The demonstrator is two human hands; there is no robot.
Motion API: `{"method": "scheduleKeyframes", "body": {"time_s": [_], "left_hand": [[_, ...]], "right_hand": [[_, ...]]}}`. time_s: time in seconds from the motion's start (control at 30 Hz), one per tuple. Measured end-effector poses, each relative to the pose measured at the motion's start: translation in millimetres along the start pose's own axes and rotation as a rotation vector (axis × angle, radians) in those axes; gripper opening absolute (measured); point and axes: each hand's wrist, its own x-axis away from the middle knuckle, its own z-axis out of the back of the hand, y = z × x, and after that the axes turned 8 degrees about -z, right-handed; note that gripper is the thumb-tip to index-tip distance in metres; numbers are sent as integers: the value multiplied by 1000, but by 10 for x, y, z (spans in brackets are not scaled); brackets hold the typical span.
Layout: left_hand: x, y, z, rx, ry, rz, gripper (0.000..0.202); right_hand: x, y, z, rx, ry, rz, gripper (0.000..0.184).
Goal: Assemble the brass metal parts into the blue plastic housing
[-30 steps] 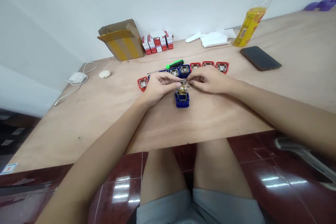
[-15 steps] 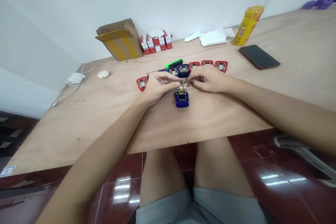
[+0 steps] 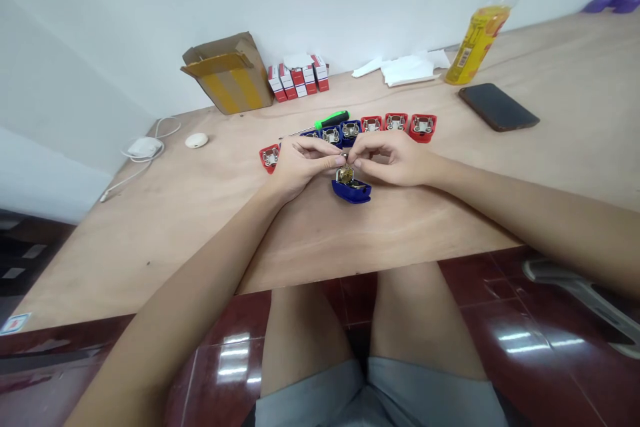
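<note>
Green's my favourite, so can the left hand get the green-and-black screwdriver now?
Probably yes: the screwdriver lies just beyond the left hand, with only low blue pieces between. But its fingertips seem to pinch a metal part, so it would likely let go first.

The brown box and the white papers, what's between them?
In the head view, small red-and-white boxes stand between the brown box and the white papers.

Forearms [image 3: 215,240] in a wide V, left hand [image 3: 305,163] and right hand [image 3: 393,157] close together, fingers [image 3: 324,164] in a tight pinch.
</note>
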Motion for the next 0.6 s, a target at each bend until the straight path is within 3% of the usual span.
{"method": "scheduleKeyframes", "body": {"time_s": [0.2, 0.6], "left_hand": [[-10, 37, -3, 33, -53, -18, 37], [-2, 33, -48, 41, -76, -52, 40]], "right_hand": [[0, -21, -20, -141, -9, -106, 24], [-17, -55, -30, -223, -6, -137, 22]]}}
